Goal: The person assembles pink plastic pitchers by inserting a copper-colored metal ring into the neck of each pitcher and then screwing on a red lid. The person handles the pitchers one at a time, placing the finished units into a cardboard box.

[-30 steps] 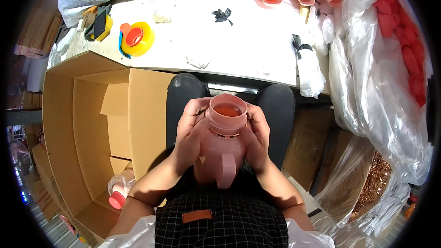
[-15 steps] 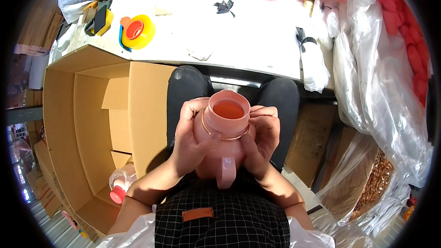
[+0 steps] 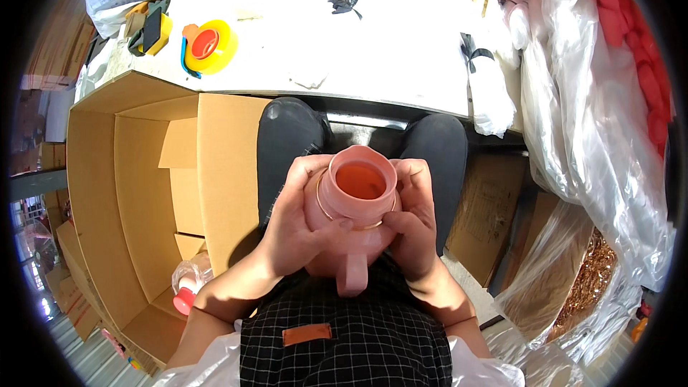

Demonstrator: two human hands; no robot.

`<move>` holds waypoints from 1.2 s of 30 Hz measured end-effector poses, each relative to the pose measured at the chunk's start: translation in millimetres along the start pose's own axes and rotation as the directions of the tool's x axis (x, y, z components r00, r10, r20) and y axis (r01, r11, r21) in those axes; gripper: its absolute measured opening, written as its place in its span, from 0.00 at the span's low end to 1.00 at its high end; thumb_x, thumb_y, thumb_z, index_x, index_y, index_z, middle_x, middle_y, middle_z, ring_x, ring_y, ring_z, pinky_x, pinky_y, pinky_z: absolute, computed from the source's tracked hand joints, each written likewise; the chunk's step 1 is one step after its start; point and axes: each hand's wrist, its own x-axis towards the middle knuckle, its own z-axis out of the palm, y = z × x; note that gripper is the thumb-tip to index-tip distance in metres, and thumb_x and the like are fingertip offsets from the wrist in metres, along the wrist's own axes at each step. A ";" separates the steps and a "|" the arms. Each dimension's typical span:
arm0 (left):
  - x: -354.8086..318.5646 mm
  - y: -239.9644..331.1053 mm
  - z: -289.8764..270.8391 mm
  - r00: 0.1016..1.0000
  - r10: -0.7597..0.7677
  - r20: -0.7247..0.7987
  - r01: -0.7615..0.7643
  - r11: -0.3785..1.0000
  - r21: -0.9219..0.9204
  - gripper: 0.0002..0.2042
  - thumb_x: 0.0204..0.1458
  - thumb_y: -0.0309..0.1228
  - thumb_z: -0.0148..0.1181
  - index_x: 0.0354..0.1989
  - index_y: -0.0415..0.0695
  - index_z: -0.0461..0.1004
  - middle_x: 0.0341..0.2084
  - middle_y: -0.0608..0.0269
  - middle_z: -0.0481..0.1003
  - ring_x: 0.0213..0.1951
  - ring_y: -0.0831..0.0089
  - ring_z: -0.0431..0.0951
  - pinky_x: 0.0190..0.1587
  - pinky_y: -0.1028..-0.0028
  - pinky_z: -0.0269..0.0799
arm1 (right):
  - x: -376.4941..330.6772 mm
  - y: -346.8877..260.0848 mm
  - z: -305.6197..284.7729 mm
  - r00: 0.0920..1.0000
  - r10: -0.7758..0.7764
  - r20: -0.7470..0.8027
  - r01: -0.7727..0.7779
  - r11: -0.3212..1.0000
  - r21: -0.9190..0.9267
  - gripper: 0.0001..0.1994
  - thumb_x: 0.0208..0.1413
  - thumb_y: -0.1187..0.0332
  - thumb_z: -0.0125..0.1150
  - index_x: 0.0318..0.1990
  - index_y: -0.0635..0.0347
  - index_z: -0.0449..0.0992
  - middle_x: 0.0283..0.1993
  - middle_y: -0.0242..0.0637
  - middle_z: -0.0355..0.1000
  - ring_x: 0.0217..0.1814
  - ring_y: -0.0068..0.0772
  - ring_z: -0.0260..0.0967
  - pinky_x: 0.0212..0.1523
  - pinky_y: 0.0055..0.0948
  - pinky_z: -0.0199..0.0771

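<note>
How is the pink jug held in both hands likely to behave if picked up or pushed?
The pink jug is probably fairly stiff, as its neck shows no sagging. It may be light for its size, since its open mouth reveals a seemingly hollow inside. On its side, the rounded body might roll until the jutting handle stops it.

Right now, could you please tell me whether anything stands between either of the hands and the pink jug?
Nothing visible does: the left hand and right hand hold the jug from opposite sides.
</note>
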 end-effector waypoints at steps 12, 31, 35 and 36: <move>-12.1 1.6 -0.9 0.985 -0.171 -0.020 0.160 0.952 -0.262 0.28 0.51 0.22 0.50 0.65 0.43 0.63 0.58 0.57 0.66 0.62 0.65 0.68 0.66 0.67 0.61 | 25.1 -5.9 -10.7 0.975 0.216 0.054 -0.221 0.968 0.123 0.13 0.52 0.82 0.48 0.43 0.55 0.65 0.37 0.26 0.57 0.35 0.16 0.55 0.37 0.16 0.59; -25.7 -85.4 6.3 0.911 -0.405 -0.077 0.305 0.789 -0.532 0.21 0.69 0.43 0.46 0.62 0.41 0.66 0.51 0.55 0.72 0.55 0.69 0.72 0.62 0.68 0.66 | -29.0 -73.3 -31.8 0.802 -0.582 0.133 0.566 0.669 -0.482 0.35 0.38 0.67 0.84 0.55 0.60 0.70 0.57 0.44 0.74 0.59 0.45 0.74 0.60 0.42 0.75; 21.3 -61.2 25.9 0.935 -0.352 0.051 0.346 0.868 -0.355 0.23 0.67 0.41 0.49 0.64 0.41 0.63 0.54 0.54 0.70 0.57 0.67 0.71 0.64 0.68 0.64 | -23.9 -84.7 -7.2 0.542 -0.650 0.532 0.839 0.378 -0.393 0.29 0.46 0.59 0.77 0.54 0.57 0.72 0.56 0.47 0.72 0.58 0.49 0.71 0.58 0.46 0.70; 27.5 -58.5 26.9 0.940 -0.337 0.052 0.335 0.883 -0.328 0.23 0.67 0.41 0.50 0.65 0.40 0.62 0.55 0.53 0.70 0.58 0.66 0.70 0.64 0.68 0.64 | -21.3 -92.6 -4.2 0.511 -0.610 0.606 0.857 0.413 -0.307 0.23 0.57 0.55 0.70 0.54 0.57 0.73 0.59 0.47 0.70 0.58 0.50 0.69 0.59 0.48 0.69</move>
